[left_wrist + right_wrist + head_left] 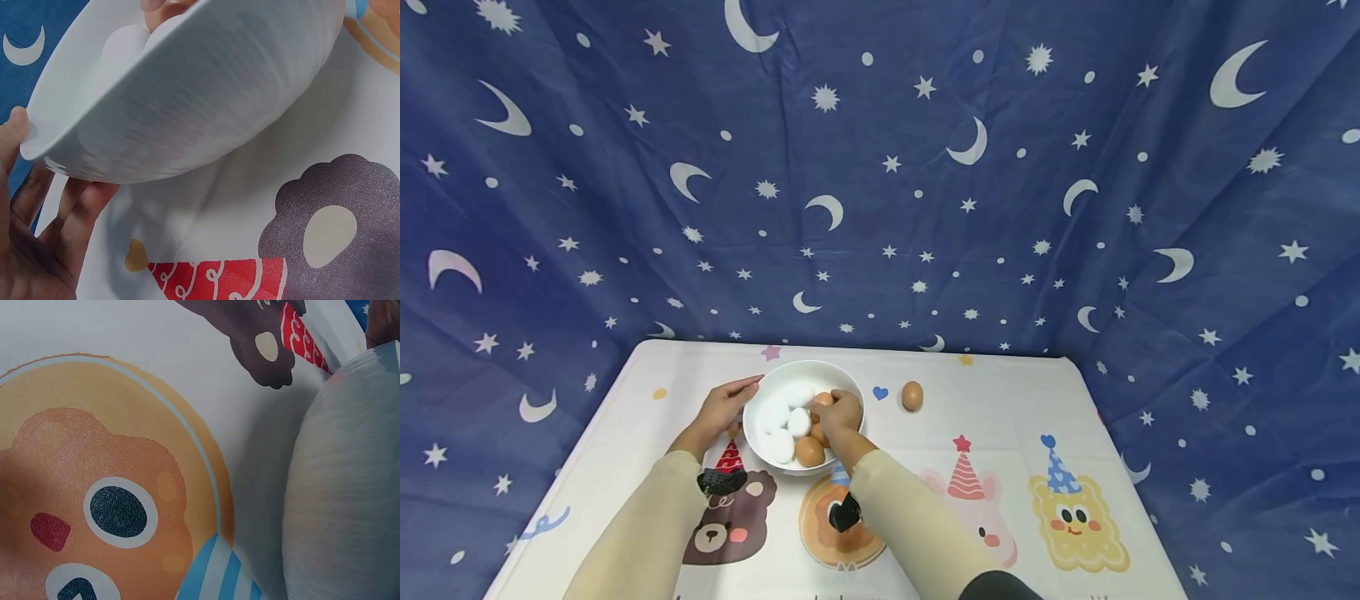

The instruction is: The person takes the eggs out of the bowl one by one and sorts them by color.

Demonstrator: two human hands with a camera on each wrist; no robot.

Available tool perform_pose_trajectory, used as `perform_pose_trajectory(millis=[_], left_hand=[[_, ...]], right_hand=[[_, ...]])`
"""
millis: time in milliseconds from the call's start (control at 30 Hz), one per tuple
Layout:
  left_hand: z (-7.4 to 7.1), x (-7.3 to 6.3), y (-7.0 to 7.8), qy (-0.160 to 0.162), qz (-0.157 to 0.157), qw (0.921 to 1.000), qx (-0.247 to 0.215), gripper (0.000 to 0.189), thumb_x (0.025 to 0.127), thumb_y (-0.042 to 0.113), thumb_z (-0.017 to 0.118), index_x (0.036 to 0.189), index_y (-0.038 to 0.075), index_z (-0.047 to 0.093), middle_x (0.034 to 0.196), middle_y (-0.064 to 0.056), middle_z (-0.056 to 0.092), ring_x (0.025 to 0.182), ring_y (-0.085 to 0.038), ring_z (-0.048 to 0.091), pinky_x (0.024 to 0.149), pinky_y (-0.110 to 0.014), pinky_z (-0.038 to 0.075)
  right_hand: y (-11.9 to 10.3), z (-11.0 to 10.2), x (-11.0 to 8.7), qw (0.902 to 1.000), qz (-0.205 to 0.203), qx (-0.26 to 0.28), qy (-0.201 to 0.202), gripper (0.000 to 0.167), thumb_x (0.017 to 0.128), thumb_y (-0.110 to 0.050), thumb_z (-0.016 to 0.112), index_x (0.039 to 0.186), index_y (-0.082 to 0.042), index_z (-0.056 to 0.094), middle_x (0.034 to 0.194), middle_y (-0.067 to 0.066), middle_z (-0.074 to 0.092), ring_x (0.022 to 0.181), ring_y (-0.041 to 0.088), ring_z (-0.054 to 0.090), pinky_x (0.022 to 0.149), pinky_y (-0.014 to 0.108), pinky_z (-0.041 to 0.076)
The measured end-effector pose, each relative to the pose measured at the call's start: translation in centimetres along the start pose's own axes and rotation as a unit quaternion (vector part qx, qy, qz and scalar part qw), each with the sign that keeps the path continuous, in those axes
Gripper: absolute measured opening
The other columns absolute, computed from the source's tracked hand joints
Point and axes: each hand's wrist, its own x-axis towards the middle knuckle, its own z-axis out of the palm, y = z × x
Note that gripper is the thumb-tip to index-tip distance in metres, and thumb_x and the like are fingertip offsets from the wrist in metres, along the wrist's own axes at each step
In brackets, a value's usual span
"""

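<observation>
A white bowl [790, 375] holds several white eggs [780, 447] and a few brown ones, such as the brown egg [810, 452] near its front wall. My left hand [722, 410] grips the bowl's left side; in the left wrist view its thumb is at the rim and its fingers [81, 209] lie beneath the wall. Inside the bowl, at its right side, my right hand [844, 414] reaches over the rim and pinches a brown egg [823, 400]. The right wrist view shows the bowl's outer wall [344, 481], not the right hand.
One more brown egg [912, 396] lies on the table to the right of the bowl. The white tablecloth [1000, 408] carries printed cartoon figures along its front half. Behind the table hangs a blue curtain [880, 208] with moons and stars.
</observation>
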Motion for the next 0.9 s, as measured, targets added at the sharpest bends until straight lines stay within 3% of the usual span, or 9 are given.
perform_pose_trajectory(millis=[433,900], left_hand=[[0.1,-0.2,0.2,0.007,0.005,0.9999,0.009,0.051,0.103,0.040,0.050,0.147,0.014,0.046,0.151,-0.020,0.043,0.122,-0.038,0.056,0.079,-0.033,0.059],[0.0,-0.4,-0.1,0.002,0.003,0.9999,0.013,0.052,0.103,0.041,0.049,0.148,0.014,0.046,0.151,-0.020,0.042,0.120,-0.036,0.057,0.080,-0.032,0.059]], right_hand=[[0.3,0.5,0.3,0.9992,-0.010,0.002,0.039,0.045,0.072,-0.008,0.085,0.114,-0.003,0.071,0.103,0.012,0.072,0.102,0.025,0.065,0.097,0.036,0.051],[0.8,1.1,0.5,0.9998,-0.004,0.008,0.019,0.044,0.074,-0.005,0.084,0.116,-0.005,0.071,0.111,0.011,0.071,0.110,0.026,0.064,0.096,0.035,0.052]])
